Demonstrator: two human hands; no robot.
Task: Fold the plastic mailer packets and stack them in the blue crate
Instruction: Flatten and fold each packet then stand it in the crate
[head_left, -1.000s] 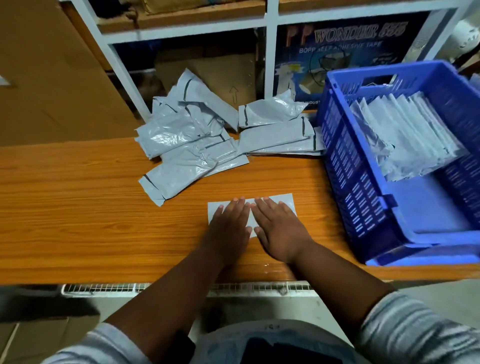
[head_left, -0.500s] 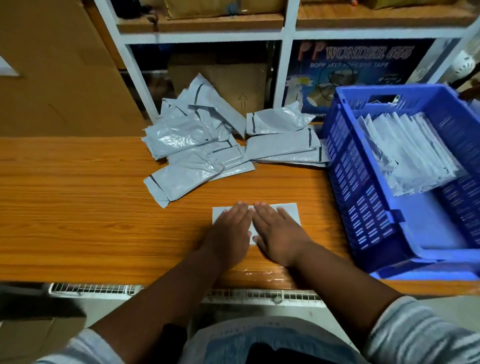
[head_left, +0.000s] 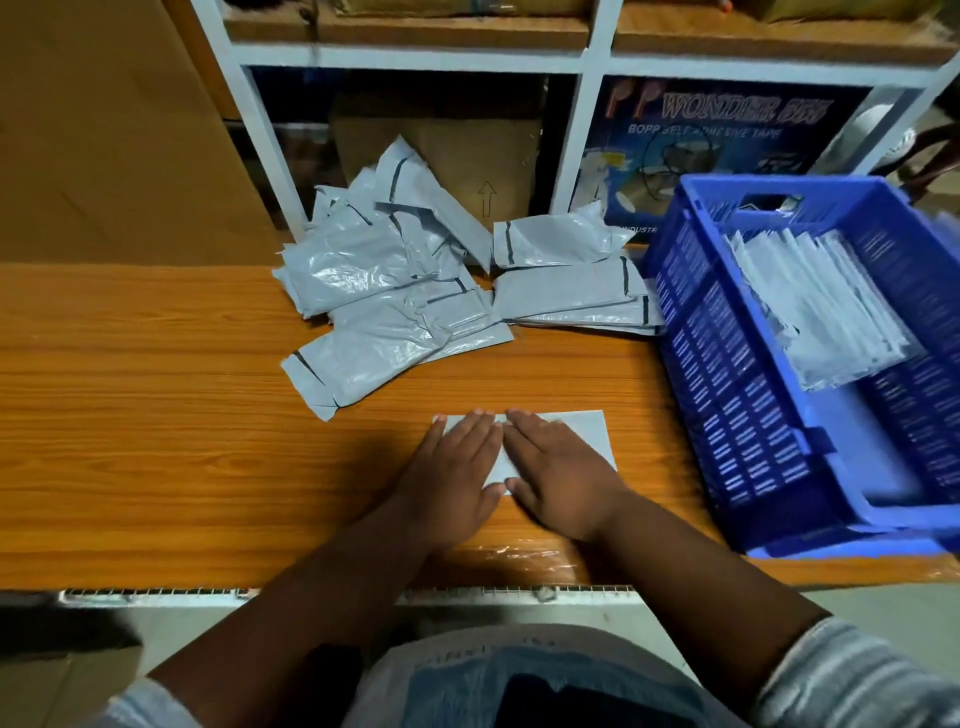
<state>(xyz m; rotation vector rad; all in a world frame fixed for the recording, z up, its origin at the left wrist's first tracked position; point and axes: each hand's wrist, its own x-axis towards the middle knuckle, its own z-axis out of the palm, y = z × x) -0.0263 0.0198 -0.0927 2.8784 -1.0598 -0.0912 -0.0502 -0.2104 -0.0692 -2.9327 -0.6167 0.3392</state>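
Both forearms reach forward from the bottom of the view, bare below pushed-up striped sleeves, and converge toward the middle. The left hand (head_left: 457, 470) lies palm down with fingers straight and held together, pointing away from the body. The right hand (head_left: 558, 467) lies the same way just beside it, fingers flat and slightly spread. Their thumbs nearly meet, and the index fingertips almost touch.

On the counter (head_left: 156, 415), a folded packet (head_left: 576, 434) lies under both hands at the near centre, loose packets (head_left: 395, 312) are heaped behind it, and the crate (head_left: 743, 415) at right holds stacked packets (head_left: 815, 306).
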